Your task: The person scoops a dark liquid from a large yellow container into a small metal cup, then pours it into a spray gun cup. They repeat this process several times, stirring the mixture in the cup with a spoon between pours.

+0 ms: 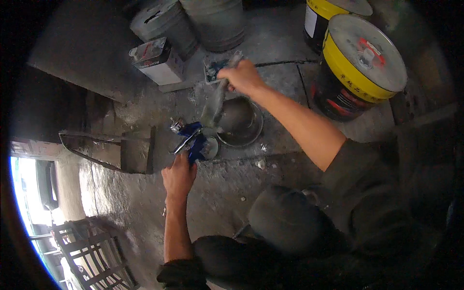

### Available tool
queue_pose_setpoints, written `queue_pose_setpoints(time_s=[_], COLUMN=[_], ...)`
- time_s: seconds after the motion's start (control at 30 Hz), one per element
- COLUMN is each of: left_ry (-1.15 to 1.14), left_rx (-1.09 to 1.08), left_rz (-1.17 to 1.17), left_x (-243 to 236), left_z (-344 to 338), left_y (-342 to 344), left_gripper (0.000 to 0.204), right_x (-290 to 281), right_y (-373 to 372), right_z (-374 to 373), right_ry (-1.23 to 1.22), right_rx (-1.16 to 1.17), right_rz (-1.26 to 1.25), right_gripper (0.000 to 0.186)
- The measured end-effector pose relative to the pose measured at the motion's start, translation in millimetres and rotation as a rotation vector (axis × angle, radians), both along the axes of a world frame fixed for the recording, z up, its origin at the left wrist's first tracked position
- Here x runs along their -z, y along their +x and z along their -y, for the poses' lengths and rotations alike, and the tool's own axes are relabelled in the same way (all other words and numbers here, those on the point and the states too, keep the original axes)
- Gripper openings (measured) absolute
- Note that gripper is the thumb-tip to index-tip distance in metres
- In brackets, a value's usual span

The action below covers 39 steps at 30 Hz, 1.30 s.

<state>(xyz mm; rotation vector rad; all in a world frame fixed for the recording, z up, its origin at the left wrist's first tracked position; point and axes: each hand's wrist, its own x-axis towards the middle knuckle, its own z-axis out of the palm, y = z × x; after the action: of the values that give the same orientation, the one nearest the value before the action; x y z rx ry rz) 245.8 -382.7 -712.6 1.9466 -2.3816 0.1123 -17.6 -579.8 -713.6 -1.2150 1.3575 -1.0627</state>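
My left hand (179, 176) is closed around the handle of a blue and silver spray gun (194, 145). Behind the gun, partly covered by it, is a small round pale cup (210, 148). Farther out, my right hand (243, 77) grips a long grey-green thing (212, 107) that hangs down toward the spray gun; its kind is unclear. Just beyond that hand lies a small rectangular tray (209, 75) with dark bluish stuff in it. A round, grey-coated pan (241, 141) sits on the floor between my hands.
At the far left stand a rectangular metal can (162, 67) and large grey drums (212, 26). Black drums with yellow bands (360, 72) stand at the far right. A worn board-like piece (96, 147) lies at left, and a slatted wooden frame (96, 251) is at the lower left.
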Motion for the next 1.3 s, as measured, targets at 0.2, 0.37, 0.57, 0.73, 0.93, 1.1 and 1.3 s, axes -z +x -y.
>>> queue_pose_setpoints(time_s=[0.2,0.37,0.57,0.73,0.93,1.1,1.3], left_ry=[0.041,0.059,0.134,0.054,0.036,0.166,0.230], left_rx=[-0.245,-0.429,-0.442,-0.366,-0.318,-0.324,-0.333], left_rz=[-0.124,-0.158,-0.190,-0.136,-0.190,-0.181,-0.234], left_x=[22,38,46,50,41,36,48], left_z=[-6,-18,-12,-17,-18,-8,-13], left_y=[44,68,57,66,49,47,69], left_gripper=[0.035,0.037,0.039,0.035,0.030,0.030,0.028], right_x=[53,95,128,102,58,67,38], right_y=[-76,-37,-38,-37,-20,-27,-41], right_z=[-13,-72,-101,-94,-80,-79,-72], right_ry=[-0.029,0.035,-0.239,0.079,0.201,0.275,0.122], right_rx=[0.206,-0.061,0.094,0.099,0.370,0.304,-0.232], right_rz=[-0.511,-0.594,-0.542,-0.153,0.571,0.526,0.562], right_gripper=[0.048,0.046,0.044,0.038,0.029,0.030,0.024])
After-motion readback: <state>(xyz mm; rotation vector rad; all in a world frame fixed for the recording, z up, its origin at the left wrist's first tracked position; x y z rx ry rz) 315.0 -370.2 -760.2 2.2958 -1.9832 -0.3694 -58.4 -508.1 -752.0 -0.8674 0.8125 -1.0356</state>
